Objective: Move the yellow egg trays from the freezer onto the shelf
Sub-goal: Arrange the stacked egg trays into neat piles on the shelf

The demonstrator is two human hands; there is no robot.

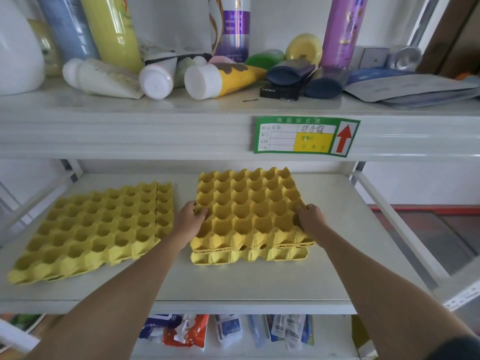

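A stack of yellow egg trays (246,203) rests on the white middle shelf (233,279), right of centre. The upper trays sit slightly askew on a bottom tray (249,255) that sticks out at the front. My left hand (191,218) grips the stack's left edge, fingers curled into a cup. My right hand (310,218) grips the right edge the same way. A second pile of yellow egg trays (96,227) lies flat on the left part of the same shelf, untouched. The freezer is not in view.
The upper shelf (130,131) just above carries bottles, tubes and soap boxes, with a green price label (306,135) on its front edge. Packets (228,331) hang below the middle shelf. A white shelf bracket (389,216) slants down at the right.
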